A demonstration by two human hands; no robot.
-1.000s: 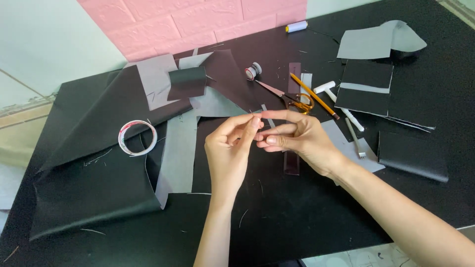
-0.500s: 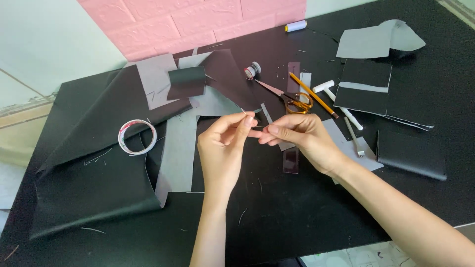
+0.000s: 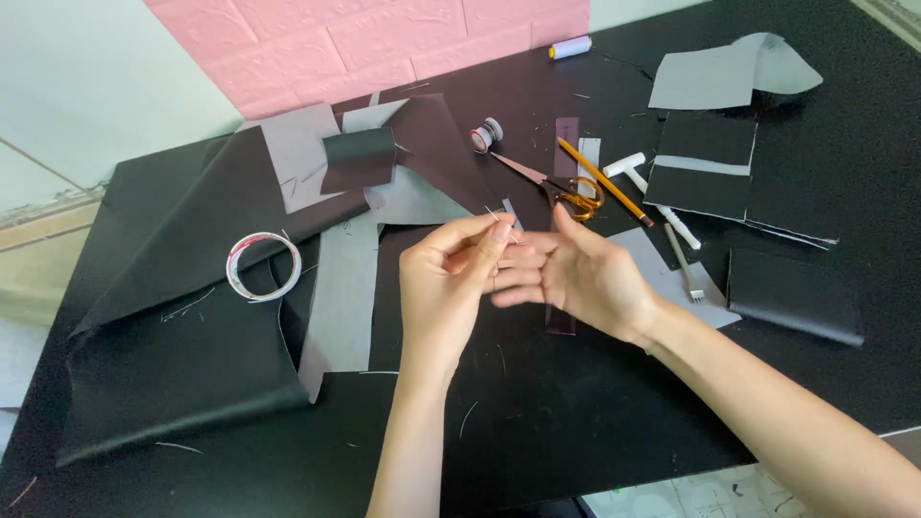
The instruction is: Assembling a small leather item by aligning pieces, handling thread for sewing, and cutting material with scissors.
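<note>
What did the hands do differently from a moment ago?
The right hand opened up: earlier its fingers pinched together against the left hand's, now they are spread with the palm showing. The left hand still pinches a thin needle at its fingertips, tip pointing up. The scissors, pencil, tape ring and leather pieces on the black table stayed put.

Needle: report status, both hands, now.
Left hand pinches needle at fingertips. Right hand open beside it, fingers touching left. Scissors and pencil lie behind, clear.
</note>
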